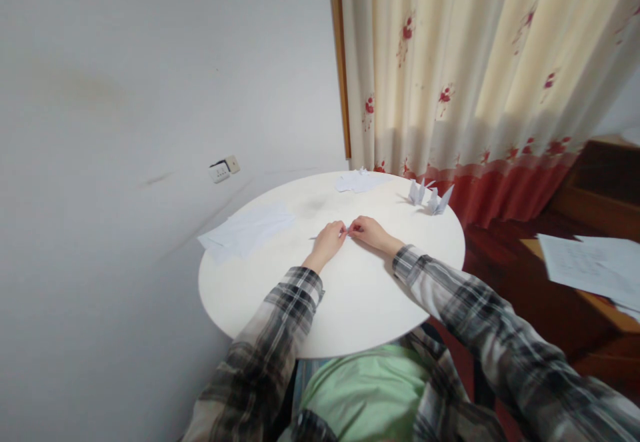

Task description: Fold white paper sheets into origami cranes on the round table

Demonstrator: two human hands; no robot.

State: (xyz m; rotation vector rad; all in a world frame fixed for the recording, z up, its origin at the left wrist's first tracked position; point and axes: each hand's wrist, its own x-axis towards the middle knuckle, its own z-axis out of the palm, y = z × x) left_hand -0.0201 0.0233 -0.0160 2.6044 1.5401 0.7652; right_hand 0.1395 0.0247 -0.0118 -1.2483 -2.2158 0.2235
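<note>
My left hand (329, 241) and my right hand (369, 231) meet at the middle of the round white table (360, 309), fingers pinched together on a small folded piece of white paper (347, 231). Most of that paper is hidden by my fingers. A thin pale tip pokes out to the left of my left hand. Both sleeves are plaid.
A stack of white paper sheets (247, 230) lies at the table's left edge. A crumpled paper heap (361, 180) sits at the far rim, with two folded paper cranes (429, 197) to its right. Behind hangs a flowered curtain (475, 75). More sheets (590, 265) lie on a wooden ledge at right.
</note>
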